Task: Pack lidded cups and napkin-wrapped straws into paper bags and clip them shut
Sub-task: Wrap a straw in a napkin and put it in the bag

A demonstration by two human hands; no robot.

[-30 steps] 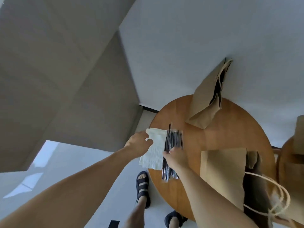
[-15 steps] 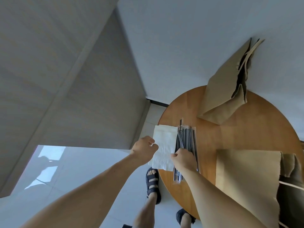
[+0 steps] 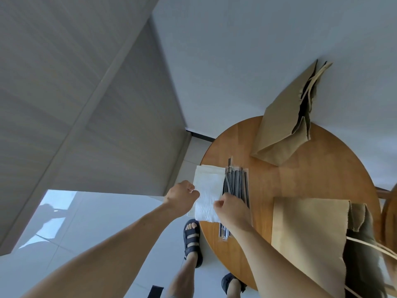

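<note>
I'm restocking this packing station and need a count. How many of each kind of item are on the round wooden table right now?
Paper bags: 2
Napkin stack: 1
Straw bundle: 1
Lidded cups: 0 in view
Total: 4

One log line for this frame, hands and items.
left hand: pinches napkin edge | right hand: curled beside straws, grasp unclear | straws: bundle on table | far bag, near bag: mouths open
</note>
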